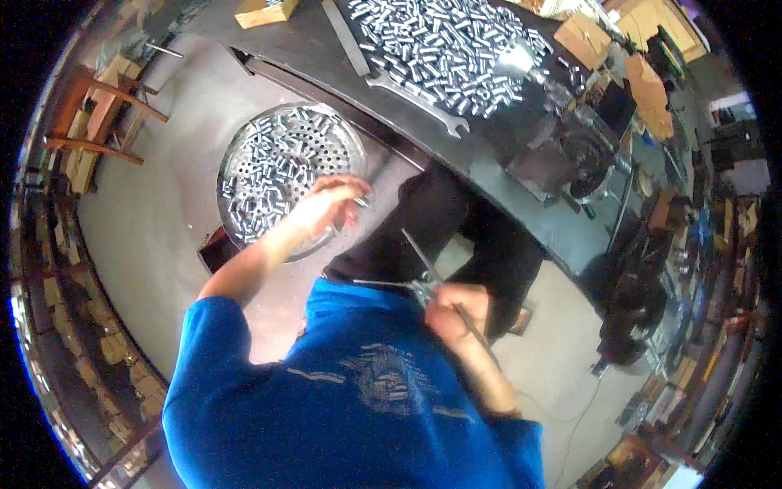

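Observation:
My left hand is closed, with a small shiny metal cylinder at its fingertips, just beyond the rim of a round perforated metal tray. Many similar short metal cylinders lie loose in that tray. Close to my lap, my right hand grips a metal tool with two long thin arms spread in a V. One arm points up toward the bench, the other left across my lap. The tool's exact kind cannot be made out.
A dark workbench runs diagonally ahead, holding a large heap of metal cylinders, an open-end wrench, a flat metal bar and a vise. A wooden stool stands at left; cluttered shelves line the edges.

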The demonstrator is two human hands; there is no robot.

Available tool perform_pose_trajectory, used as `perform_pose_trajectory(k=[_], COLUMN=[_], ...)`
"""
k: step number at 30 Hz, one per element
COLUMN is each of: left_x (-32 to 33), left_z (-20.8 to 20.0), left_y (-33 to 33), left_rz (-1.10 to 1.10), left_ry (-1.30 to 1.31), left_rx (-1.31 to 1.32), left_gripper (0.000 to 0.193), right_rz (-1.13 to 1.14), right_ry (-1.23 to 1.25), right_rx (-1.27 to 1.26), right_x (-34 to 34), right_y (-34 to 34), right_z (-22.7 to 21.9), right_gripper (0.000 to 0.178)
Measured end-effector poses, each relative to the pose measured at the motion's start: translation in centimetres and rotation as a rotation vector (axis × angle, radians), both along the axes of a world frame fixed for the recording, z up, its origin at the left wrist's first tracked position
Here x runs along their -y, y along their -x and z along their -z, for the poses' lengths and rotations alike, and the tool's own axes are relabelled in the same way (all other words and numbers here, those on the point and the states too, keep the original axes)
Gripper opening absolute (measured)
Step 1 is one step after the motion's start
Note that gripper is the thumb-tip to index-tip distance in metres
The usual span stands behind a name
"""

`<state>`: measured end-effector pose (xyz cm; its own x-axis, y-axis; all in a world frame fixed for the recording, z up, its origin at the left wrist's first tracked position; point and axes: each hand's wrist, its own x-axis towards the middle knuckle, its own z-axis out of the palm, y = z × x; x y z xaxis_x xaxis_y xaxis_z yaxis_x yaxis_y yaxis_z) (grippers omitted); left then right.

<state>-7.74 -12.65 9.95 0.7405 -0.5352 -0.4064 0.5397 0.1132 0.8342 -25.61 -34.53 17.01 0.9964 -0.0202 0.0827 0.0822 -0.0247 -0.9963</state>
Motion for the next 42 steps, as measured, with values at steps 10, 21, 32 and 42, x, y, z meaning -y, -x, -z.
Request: perform_pose_trajectory(k=[10,21,32,42], left_x=[3.9,4.5,5.1,5.6], left_z=[-4.8,-7.5,-7.3,-7.4], left_y=[6.8,6.6,5.7,7.1], left_rz=[0.191,0.387,0.380,0.387], left_ry=[0.222,-0.025,0.117,-0.001], left_rx=[-0.288,0.242,0.208,0.079], left_gripper=[0.026,0.015,0.014,0.016], right_rz=[-0.039,0.000,0.157,0.065], right_ry=[0.068,0.284,0.189,0.278], right_rx=[-0.016,0.235,0.158,0.204], right_x=[0.5,0.0,0.4,-0.1], right_y=[-1.0,-1.6,-1.1,-1.1], right_z=[-0.2,-0.3,0.4,2.9], right_gripper=[0.056,0.048,0.055,0.034])
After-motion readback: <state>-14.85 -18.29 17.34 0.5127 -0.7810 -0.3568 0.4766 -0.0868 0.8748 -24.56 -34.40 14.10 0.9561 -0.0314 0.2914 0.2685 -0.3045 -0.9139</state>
